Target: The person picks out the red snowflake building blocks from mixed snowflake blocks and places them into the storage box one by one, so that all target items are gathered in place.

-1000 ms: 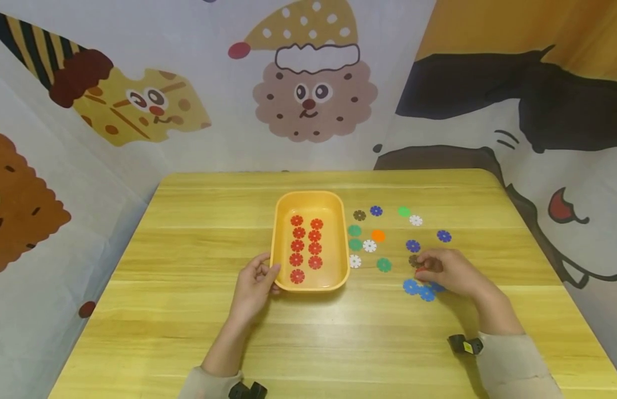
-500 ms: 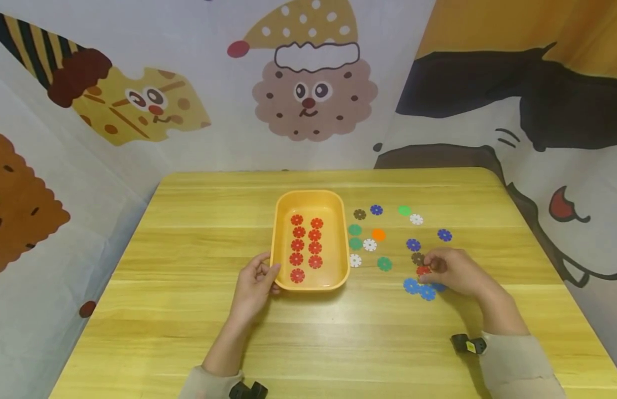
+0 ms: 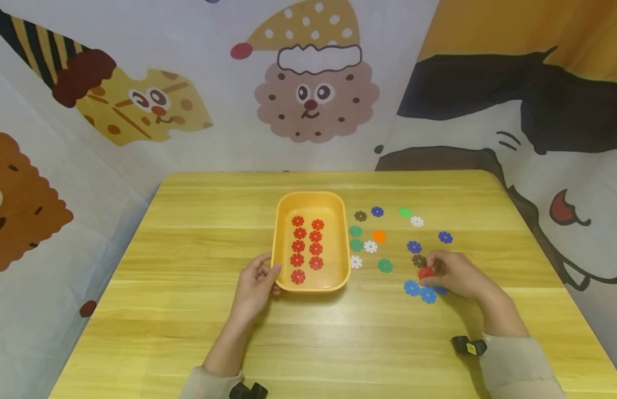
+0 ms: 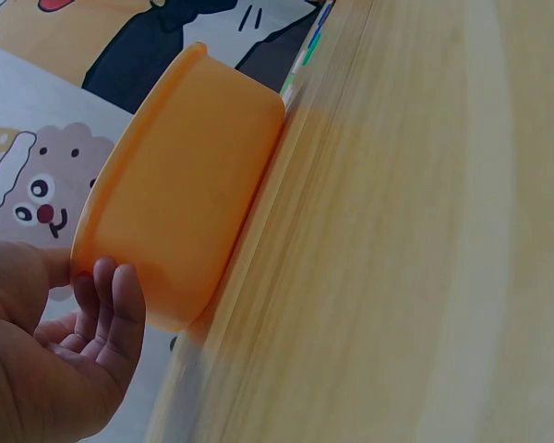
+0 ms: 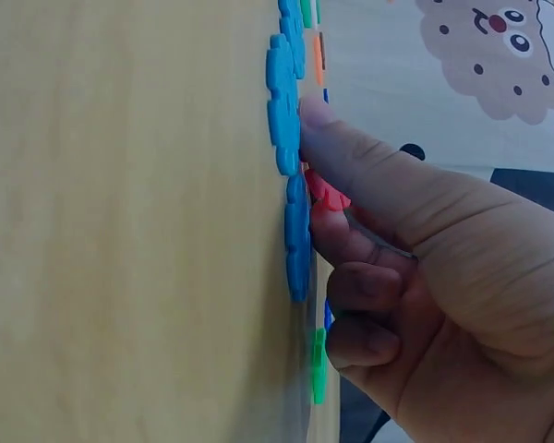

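Note:
My left hand [image 3: 253,282] grips the near left corner of a yellow plastic tray [image 3: 349,244], thumb over the rim and fingers curled below it outside. In the left wrist view those fingers press the tray's outer wall [image 4: 180,185]. Inside the tray lie two columns of red snowflake discs [image 3: 298,246]. To the right, my right hand [image 3: 455,272] pinches another red snowflake disc [image 3: 426,272] between thumb and forefinger, low over the table. In the right wrist view this red disc [image 5: 331,192] is partly hidden by the fingers. Blue discs [image 3: 428,295] lie just below that hand, one partly covered.
Loose discs spread right of the tray: green [image 3: 385,266], white [image 3: 370,246], orange [image 3: 379,236], brown [image 3: 419,261] and dark blue [image 3: 445,237]. The wooden table [image 3: 308,349] meets a cartoon-printed cloth [image 3: 213,144] at its back edge.
The red disc at my right hand lay flatter half a second ago and is now tilted between the fingertips. That hand has shifted slightly right since the first frame. The left hand and tray stay put.

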A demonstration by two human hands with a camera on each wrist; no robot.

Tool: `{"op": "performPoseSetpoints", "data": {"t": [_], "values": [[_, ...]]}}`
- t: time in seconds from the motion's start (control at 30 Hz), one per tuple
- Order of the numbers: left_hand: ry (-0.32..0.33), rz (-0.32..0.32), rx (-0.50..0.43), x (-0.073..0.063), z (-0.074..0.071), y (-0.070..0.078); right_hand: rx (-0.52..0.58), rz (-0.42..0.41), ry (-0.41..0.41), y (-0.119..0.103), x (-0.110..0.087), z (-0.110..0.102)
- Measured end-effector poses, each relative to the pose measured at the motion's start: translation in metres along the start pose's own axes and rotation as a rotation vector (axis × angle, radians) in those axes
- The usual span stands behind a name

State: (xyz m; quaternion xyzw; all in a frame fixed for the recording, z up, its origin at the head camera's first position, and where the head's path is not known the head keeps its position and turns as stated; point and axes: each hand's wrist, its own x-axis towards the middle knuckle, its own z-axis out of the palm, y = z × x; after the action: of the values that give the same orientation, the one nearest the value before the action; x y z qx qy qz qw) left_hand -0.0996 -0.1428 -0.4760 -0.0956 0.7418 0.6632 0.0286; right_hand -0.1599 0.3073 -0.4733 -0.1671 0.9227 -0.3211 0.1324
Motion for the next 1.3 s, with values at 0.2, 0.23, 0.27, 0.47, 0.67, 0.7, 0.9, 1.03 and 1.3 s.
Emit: {"op": "performPoseSetpoints", "data": {"t": [0.2, 0.23, 0.27, 0.47, 0.67, 0.7, 0.9, 1.03, 1.3], "values": [[0.003, -0.005, 0.002, 0.001, 0.000, -0.001, 0.034, -0.002, -0.010, 0.004, -0.001, 0.000], [0.003, -0.006, 0.003, 0.001, 0.000, -0.001, 0.033, -0.006, -0.014, 0.005, -0.001, 0.000], [0.004, -0.006, 0.002, 0.001, 0.000, -0.001, 0.030, -0.011, -0.016, 0.005, -0.001, -0.001], [0.005, 0.001, 0.000, 0.001, 0.001, -0.001, -0.004, -0.031, 0.009, 0.004, -0.001, 0.000], [0.000, 0.006, 0.006, 0.001, 0.000, -0.001, -0.010, -0.035, 0.080, -0.006, 0.003, 0.002], [-0.001, 0.004, 0.006, 0.001, 0.000, -0.001, -0.013, -0.045, 0.091, -0.008, 0.005, 0.002], [-0.002, 0.008, 0.000, 0.001, -0.001, -0.002, -0.020, -0.109, 0.136, -0.023, 0.017, 0.007], [-0.002, 0.014, 0.001, 0.001, -0.001, -0.002, -0.012, -0.170, 0.159, -0.034, 0.025, 0.013], [0.000, 0.016, -0.015, 0.001, -0.001, -0.003, 0.038, -0.197, 0.121, -0.061, 0.037, 0.022]]}}
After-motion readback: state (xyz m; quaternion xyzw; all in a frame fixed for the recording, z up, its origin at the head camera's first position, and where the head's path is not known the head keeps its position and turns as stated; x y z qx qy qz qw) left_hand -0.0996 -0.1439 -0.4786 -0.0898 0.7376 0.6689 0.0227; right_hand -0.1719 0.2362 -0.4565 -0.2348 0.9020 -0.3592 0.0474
